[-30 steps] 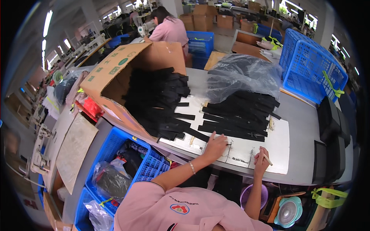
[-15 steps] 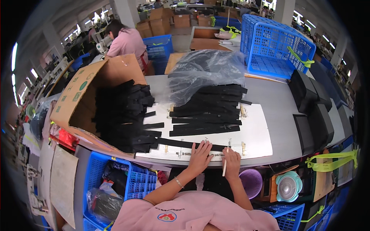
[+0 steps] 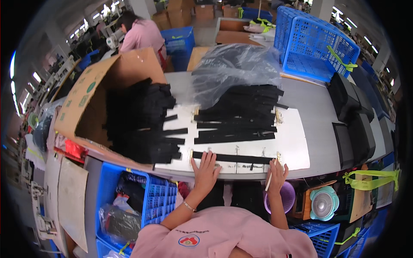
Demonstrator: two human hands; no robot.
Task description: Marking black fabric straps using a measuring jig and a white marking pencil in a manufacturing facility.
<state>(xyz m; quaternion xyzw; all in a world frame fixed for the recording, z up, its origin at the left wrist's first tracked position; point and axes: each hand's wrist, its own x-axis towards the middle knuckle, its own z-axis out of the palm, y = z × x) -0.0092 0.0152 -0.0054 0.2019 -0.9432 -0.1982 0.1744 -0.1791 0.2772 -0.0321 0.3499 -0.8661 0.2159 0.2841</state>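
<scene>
A black fabric strip (image 3: pixel 232 158) lies flat across the near part of a marked white board (image 3: pixel 297 146). My left hand (image 3: pixel 206 172) rests at the strip's left end, its fingers stretched out and pressing down. At the strip's right end is my right hand (image 3: pixel 276 174), fingertips touching it. A thin white pen-like stick (image 3: pixel 269 181) is held in that hand, pointing down toward me. Just beyond, several more black strips (image 3: pixel 234 136) lie side by side on the board. Their far part is under a clear plastic bag (image 3: pixel 236 64).
An open cardboard box (image 3: pixel 92 92) on its side spills a heap of black strips (image 3: pixel 142 124) at left. Blue crates (image 3: pixel 318 43) stand far right; black padded blocks (image 3: pixel 359 137) line the right edge. Below are a purple basket (image 3: pixel 282 198) and a small fan (image 3: pixel 324 203). A person (image 3: pixel 142 34) sits beyond.
The strip has shifted right, away from the heap, and lies straighter on the board. My left hand has moved left to one end and my right hand right to the other.
</scene>
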